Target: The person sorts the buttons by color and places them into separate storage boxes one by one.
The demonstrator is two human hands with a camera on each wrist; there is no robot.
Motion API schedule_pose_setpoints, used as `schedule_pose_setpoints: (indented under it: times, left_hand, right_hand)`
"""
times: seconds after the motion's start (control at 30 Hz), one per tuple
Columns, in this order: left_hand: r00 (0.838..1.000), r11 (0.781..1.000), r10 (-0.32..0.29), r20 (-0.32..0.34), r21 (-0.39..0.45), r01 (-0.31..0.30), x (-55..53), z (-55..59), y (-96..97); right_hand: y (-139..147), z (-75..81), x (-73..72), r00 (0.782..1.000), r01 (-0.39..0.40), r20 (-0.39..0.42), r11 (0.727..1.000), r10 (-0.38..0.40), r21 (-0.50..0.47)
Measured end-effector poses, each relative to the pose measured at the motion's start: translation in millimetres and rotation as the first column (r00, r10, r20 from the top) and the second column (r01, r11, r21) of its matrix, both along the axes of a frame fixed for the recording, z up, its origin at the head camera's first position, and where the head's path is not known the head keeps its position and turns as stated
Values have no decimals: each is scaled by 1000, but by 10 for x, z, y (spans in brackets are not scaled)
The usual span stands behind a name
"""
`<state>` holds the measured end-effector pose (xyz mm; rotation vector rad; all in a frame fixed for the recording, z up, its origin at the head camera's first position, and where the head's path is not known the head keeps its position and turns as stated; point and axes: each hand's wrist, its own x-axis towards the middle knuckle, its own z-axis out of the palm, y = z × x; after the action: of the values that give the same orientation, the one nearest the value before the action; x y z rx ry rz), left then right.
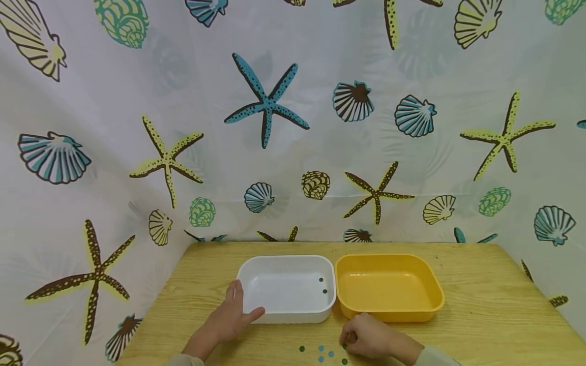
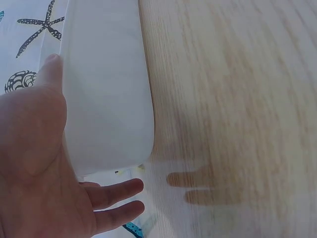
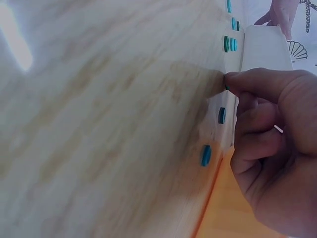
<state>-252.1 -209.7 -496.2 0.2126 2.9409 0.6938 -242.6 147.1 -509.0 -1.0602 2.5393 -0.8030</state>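
My left hand (image 1: 231, 312) rests at the left end of the white tray (image 1: 286, 317), its thumb on the front rim. In the left wrist view two fingers (image 2: 119, 193) extend straight past the tray's corner. My right hand (image 1: 370, 336) is low over the table in front of the yellow tray (image 1: 393, 316), thumb and forefinger pinching a small green disc (image 3: 227, 88) at the tabletop. Near it lie loose discs, among them a blue disc (image 1: 331, 354) and a green disc (image 1: 345, 361). Inside the white tray are two green discs (image 1: 325, 291).
Both trays stand side by side on the wooden table (image 1: 480, 305). Another green disc (image 1: 302, 348) lies to the left of the blue ones. In the right wrist view, two more discs (image 3: 206, 155) lie beside my right hand. A shell-patterned curtain (image 1: 311, 152) encloses the table's back and sides.
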Motion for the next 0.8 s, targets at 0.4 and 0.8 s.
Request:
schedule_pose_setpoints:
  times: [0.4, 0.8]
  left_hand:
    - [1000, 1000, -11, -15, 0, 11, 0, 6, 1]
    - [1000, 1000, -2, 14, 12, 2, 5, 22, 2]
  right_hand:
    - [-5, 11, 1, 1000, -11, 3, 1000, 11, 1]
    - [5, 15, -10, 999, -18, 50, 1000, 19, -13]
